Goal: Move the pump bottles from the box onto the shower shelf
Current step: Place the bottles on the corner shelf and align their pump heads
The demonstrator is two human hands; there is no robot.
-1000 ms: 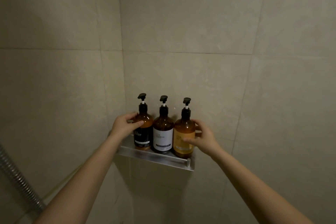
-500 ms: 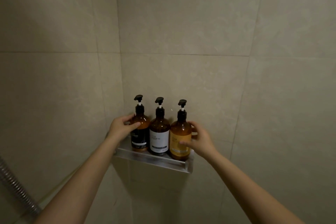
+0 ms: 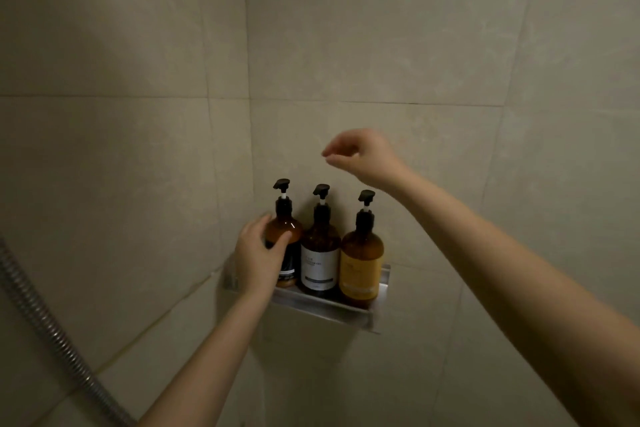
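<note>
Three amber pump bottles stand upright in a row on the metal shower shelf (image 3: pixel 325 308) in the tiled corner. The left bottle (image 3: pixel 285 229) has a black label, the middle bottle (image 3: pixel 320 260) a white label, the right bottle (image 3: pixel 362 269) a yellow label. My left hand (image 3: pixel 258 258) wraps around the left bottle's side, thumb across its front. My right hand (image 3: pixel 363 158) hovers above the middle and right pump heads, fingers curled loosely with the tips pinched near each other, holding nothing. No box is in view.
Beige tiled walls meet in a corner just behind the shelf. A ribbed metal shower hose (image 3: pixel 48 333) runs diagonally along the lower left.
My right hand has let go of the yellow-label bottle and risen above the pump heads. My left hand stays on the black-label bottle.
</note>
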